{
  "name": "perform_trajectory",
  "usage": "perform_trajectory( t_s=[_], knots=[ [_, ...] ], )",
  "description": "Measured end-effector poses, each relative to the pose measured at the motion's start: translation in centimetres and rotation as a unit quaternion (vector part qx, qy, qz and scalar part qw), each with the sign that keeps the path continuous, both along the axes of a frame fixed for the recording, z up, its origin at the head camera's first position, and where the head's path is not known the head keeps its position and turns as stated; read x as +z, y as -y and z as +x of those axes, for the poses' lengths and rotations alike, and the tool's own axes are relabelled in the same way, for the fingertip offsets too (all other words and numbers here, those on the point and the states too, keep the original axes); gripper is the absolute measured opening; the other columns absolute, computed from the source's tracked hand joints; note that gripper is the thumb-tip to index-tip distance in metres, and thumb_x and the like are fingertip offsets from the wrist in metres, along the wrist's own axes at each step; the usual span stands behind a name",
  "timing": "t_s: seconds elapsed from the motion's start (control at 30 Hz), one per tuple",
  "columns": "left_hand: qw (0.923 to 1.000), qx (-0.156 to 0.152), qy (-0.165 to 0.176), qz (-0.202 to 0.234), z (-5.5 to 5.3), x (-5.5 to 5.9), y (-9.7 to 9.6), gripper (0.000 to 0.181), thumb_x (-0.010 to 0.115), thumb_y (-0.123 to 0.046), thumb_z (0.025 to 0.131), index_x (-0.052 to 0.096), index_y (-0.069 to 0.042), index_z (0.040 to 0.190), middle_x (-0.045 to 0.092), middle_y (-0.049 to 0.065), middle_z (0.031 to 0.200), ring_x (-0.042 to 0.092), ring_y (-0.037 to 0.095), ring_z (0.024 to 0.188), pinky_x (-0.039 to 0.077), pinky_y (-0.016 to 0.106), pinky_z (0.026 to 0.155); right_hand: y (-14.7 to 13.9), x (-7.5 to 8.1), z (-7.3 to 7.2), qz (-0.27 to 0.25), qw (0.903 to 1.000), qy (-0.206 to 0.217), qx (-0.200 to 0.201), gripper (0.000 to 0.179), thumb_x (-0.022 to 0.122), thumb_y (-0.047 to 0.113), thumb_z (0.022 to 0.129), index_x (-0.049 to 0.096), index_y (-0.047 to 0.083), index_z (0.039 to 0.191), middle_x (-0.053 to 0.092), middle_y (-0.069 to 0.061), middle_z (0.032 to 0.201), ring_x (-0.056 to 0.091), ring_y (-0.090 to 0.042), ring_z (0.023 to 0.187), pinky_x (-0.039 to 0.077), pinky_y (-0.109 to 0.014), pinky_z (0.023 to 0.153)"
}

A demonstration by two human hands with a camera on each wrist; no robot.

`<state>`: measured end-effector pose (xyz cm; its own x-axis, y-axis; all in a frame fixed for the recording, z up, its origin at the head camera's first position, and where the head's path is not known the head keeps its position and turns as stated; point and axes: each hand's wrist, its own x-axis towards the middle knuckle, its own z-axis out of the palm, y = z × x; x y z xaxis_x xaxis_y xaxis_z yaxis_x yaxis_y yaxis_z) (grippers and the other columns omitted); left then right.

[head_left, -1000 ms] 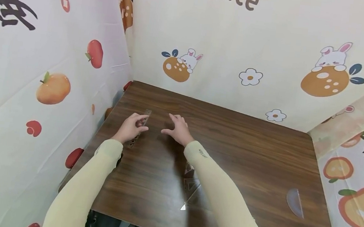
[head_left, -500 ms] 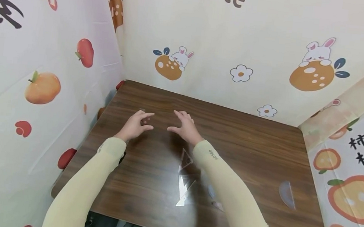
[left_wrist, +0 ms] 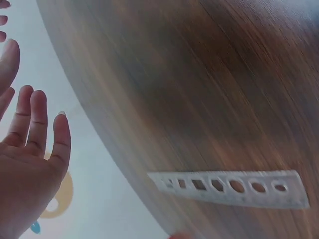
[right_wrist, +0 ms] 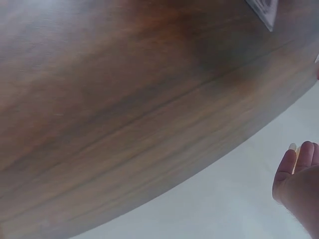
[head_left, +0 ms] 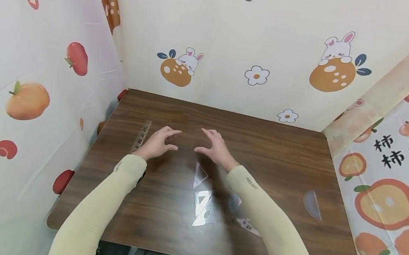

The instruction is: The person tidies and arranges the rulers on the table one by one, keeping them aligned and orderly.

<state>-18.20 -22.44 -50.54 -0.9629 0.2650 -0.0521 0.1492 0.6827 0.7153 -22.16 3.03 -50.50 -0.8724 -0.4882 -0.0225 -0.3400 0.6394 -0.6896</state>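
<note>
Both hands hover over the brown wooden table [head_left: 280, 152], palms turned toward each other with a gap between them. My left hand [head_left: 158, 142] has its fingers extended and thumb apart, holding nothing. Beside it to the left lies a clear stencil ruler [head_left: 141, 135] with cut-out shapes; the left wrist view shows this ruler [left_wrist: 227, 188] whole. My right hand [head_left: 217, 149] is likewise relaxed and holds nothing. Below it lies a clear set square [head_left: 199, 177], and nearer the front a second clear triangle [head_left: 202, 204] shines with glare.
A clear protractor [head_left: 312, 205] lies at the table's right side. Under the right forearm are another rounded clear piece [head_left: 234, 203] and a clear piece with cut-outs [head_left: 248, 225], both partly hidden. Printed cloth walls [head_left: 221, 42] border the table's back and sides.
The head view has turned to the right. Both hands have shifted rightward relative to the table, away from the stencil ruler, which the left hand overlapped before and which now shows more fully.
</note>
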Motion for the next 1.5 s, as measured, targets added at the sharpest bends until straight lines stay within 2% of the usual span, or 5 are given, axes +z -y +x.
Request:
perform_trajectory(
  t_s=[0.27, 0.83, 1.03, 1.2, 1.5],
  knots=[
    [0.998, -0.052, -0.017, -0.031, -0.3, -0.9, -2.3, 0.063, 0.075, -0.019, 0.082, 0.049, -0.022, 0.14, 0.053, 0.005, 0.135, 0.046, 0.028, 0.127, 0.039, 0.051, 0.106, -2.6, -0.8, 1.1, -0.004, 1.0, -0.003, -0.008, 0.084, 0.076, 0.043, 0.079, 0.036, 0.018, 0.149, 0.042, -0.006, 0.143, 0.041, -0.028, 0.13, 0.037, -0.05, 0.108],
    [0.9833, -0.168, -0.009, -0.07, -0.2, -4.3, -6.4, 0.065, 0.078, -0.016, 0.078, 0.053, -0.017, 0.138, 0.057, 0.003, 0.138, 0.047, 0.025, 0.13, 0.029, 0.052, 0.111, -6.7, -2.7, 4.5, -0.019, 0.9993, -0.008, -0.031, 0.081, 0.075, 0.042, 0.079, 0.041, 0.013, 0.146, 0.048, -0.005, 0.138, 0.046, -0.027, 0.125, 0.04, -0.05, 0.105],
    [0.9763, -0.204, -0.006, -0.072, -0.5, -5.3, -7.1, 0.064, 0.079, -0.016, 0.078, 0.054, -0.017, 0.137, 0.057, 0.002, 0.136, 0.047, 0.024, 0.129, 0.035, 0.048, 0.11, -7.4, -3.5, 5.2, -0.014, 0.9993, -0.004, -0.033, 0.08, 0.075, 0.041, 0.079, 0.041, 0.011, 0.145, 0.049, -0.006, 0.137, 0.045, -0.028, 0.128, 0.039, -0.05, 0.105],
    [0.9727, -0.219, -0.025, -0.073, -0.6, -5.9, -7.5, 0.063, 0.079, -0.016, 0.077, 0.055, -0.016, 0.136, 0.06, 0.0, 0.133, 0.05, 0.024, 0.127, 0.039, 0.044, 0.108, -7.5, -4.0, 5.6, -0.007, 0.9994, -0.003, -0.035, 0.079, 0.074, 0.042, 0.08, 0.04, 0.014, 0.146, 0.049, -0.005, 0.137, 0.045, -0.028, 0.127, 0.039, -0.05, 0.105],
    [0.9761, -0.211, -0.035, -0.038, -0.4, -6.3, -7.7, 0.06, 0.081, -0.016, 0.074, 0.06, -0.011, 0.13, 0.067, 0.0, 0.122, 0.055, 0.021, 0.119, 0.041, 0.041, 0.105, -7.6, -4.3, 5.8, 0.001, 0.9994, 0.0, -0.036, 0.08, 0.074, 0.043, 0.08, 0.041, 0.013, 0.146, 0.049, -0.006, 0.137, 0.045, -0.027, 0.127, 0.039, -0.049, 0.106]
  ],
)
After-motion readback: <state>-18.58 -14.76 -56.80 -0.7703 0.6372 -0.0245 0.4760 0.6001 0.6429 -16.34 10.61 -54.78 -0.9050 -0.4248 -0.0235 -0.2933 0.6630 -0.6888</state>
